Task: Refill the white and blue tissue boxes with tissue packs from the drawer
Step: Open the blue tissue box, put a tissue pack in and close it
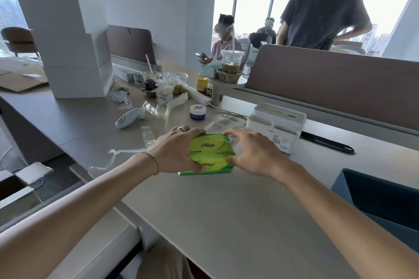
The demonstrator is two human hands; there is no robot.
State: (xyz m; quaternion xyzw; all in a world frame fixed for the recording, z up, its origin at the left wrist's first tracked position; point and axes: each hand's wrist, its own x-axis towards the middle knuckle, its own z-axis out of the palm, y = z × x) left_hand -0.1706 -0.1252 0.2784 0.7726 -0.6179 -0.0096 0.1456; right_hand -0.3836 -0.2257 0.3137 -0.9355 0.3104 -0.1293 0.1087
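Observation:
A green tissue pack (209, 154) sits on the desk (226, 222) in front of me. My left hand (174, 154) grips its left side, thumb at the near edge. My right hand (254, 154) holds its right side with fingers spread over the top corner. The white tissue box (277, 125) stands just behind and right of the pack, its lid on, green tissue showing in the slot. The blue tissue box (381, 201) is at the right edge, open at the top, dark inside and only partly in view.
Clear plastic wrapping (122, 154) lies left of my left hand. A white controller (130, 116), a small blue jar (198, 111), cups and food clutter fill the far desk. A black pen (326, 142) lies behind the white box. Other people are beyond the divider (328, 79).

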